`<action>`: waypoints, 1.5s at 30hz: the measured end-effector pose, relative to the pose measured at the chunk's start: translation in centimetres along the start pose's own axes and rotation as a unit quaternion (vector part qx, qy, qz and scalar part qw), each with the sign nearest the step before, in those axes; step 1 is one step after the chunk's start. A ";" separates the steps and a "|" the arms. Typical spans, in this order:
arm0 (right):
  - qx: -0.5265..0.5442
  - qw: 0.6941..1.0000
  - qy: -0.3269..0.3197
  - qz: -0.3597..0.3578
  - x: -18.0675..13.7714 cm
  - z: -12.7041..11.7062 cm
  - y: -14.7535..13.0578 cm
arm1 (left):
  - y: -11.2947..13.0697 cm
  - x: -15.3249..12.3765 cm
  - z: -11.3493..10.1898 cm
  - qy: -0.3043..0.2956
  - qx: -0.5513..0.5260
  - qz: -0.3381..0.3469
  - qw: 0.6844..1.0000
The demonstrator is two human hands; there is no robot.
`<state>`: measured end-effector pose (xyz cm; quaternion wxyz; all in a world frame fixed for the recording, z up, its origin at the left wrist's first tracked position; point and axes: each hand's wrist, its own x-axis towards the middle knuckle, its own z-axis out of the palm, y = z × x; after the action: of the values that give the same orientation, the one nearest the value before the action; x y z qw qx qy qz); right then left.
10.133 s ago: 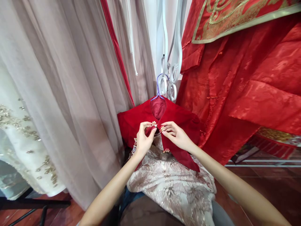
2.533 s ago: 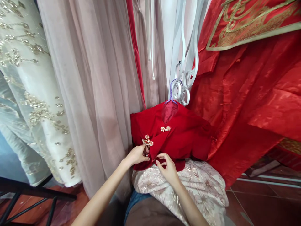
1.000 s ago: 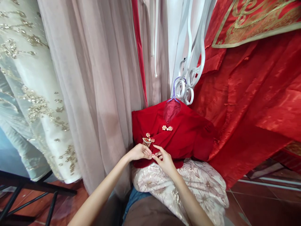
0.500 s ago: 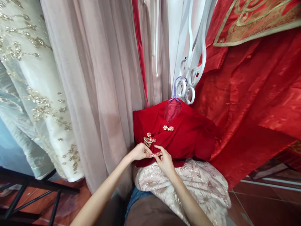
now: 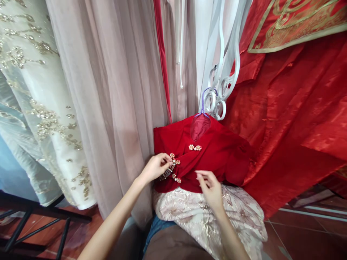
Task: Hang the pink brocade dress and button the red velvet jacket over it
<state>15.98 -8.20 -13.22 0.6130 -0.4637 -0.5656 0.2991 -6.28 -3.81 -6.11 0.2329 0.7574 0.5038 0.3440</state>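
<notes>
A red velvet top (image 5: 211, 159) hangs on a purple hanger (image 5: 202, 103). Jewelled flower clasps run down it: one clasp (image 5: 195, 147) below the collar, a lower clasp (image 5: 176, 178) near the hem. Between these, on the left, sits a fan-shaped brooch with beaded tassels (image 5: 168, 170). My left hand (image 5: 157, 167) pinches this brooch with thumb and fingertips, partly covering it. My right hand (image 5: 210, 187) is off the clasps, over the lower front of the top, fingers loosely curled and apart, with nothing visible in them. Under the top shows a pale, shiny floral skirt (image 5: 238, 213).
White curled metalwork (image 5: 221, 83) carries the hanger. A greyish-pink curtain-like fabric (image 5: 116, 101) hangs on the left, beside a white gown with gold sequins (image 5: 51, 122). Red satin garments (image 5: 287, 119) hang at the right. A black stool (image 5: 40, 220) stands at lower left.
My left hand has moved up and left from the lower clasp to the brooch. My right hand has let go of the lower clasp and moved right, leaving that clasp uncovered.
</notes>
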 end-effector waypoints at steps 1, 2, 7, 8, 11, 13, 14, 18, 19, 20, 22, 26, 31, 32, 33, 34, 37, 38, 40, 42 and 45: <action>0.011 0.998 0.060 -0.007 0.1 -0.7 -0.6 | 0.9 0.0 -0.7 0.030 -0.013 0.016 0.999; 0.023 0.993 0.117 -0.016 0.2 -1.3 -1.2 | 1.8 -0.1 -1.4 0.050 -0.028 0.028 0.998; 0.044 0.970 0.234 -0.042 -0.1 -1.6 -2.4 | 3.0 -0.4 -2.4 -0.042 -0.057 0.030 0.997; 0.035 0.976 0.210 -0.036 -0.3 -1.1 -2.1 | 2.5 -0.4 -2.0 -0.086 -0.050 0.026 0.995; 0.002 0.998 0.057 0.002 -1.2 1.0 -0.3 | 0.4 -0.4 -0.4 -0.184 0.003 0.024 0.983; 0.008 0.999 -0.035 0.034 -1.9 2.5 1.1 | -0.9 -0.4 0.8 -0.207 0.054 0.020 0.977; 0.020 0.997 -0.065 0.048 -2.2 3.1 1.8 | -1.4 -0.4 1.4 -0.211 0.074 0.017 0.975; 0.039 0.991 -0.107 0.066 -2.9 4.3 3.2 | -2.3 -0.4 2.8 -0.212 0.096 0.022 0.972; 0.031 0.992 -0.105 0.064 -2.9 4.3 3.4 | -2.4 -0.4 2.9 -0.210 0.095 0.024 0.973; 0.023 0.992 -0.102 0.063 -2.8 4.3 3.4 | -2.4 -0.4 3.1 -0.208 0.094 0.025 0.973; 0.012 0.992 -0.105 0.063 -2.7 4.1 3.5 | -2.6 -0.4 3.3 -0.206 0.088 0.019 0.974; 0.017 0.989 -0.126 0.072 -2.6 4.0 3.6 | -3.1 -0.3 3.4 -0.207 0.050 0.012 0.977; 0.040 0.988 -0.123 0.085 -2.6 4.2 4.0 | -3.6 -0.5 3.9 -0.195 -0.006 0.009 0.981; 0.045 0.988 -0.116 0.088 -2.6 4.2 4.1 | -3.6 -0.5 4.0 -0.192 -0.017 0.007 0.981; 0.049 0.989 -0.109 0.091 -2.6 4.3 4.2 | -3.5 -0.5 4.2 -0.190 -0.027 0.005 0.981; 0.053 0.989 -0.102 0.093 -2.6 4.3 4.3 | -3.3 -0.6 4.2 -0.190 -0.037 0.003 0.981; 0.062 0.990 -0.086 0.097 -2.6 4.4 4.5 | -2.7 -0.7 4.4 -0.201 -0.067 -0.001 0.977; 0.064 0.990 -0.083 0.098 -2.6 4.4 4.5 | -2.5 -0.7 4.3 -0.205 -0.074 -0.002 0.976; 0.064 0.990 -0.081 0.097 -2.6 4.5 4.3 | -2.2 -0.7 4.2 -0.210 -0.078 -0.002 0.974; 0.059 0.990 -0.079 0.099 -2.7 4.5 4.1 | -2.2 -0.6 4.1 -0.209 -0.076 -0.002 0.975; 0.069 0.989 -0.072 0.111 -2.7 4.3 3.8 | -2.4 -0.2 3.9 -0.160 -0.103 -0.012 0.982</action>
<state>11.94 -8.08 -18.11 0.5639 -0.4575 -0.5315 0.4361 -4.77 -3.08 -10.39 0.3917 0.7682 0.4311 0.2658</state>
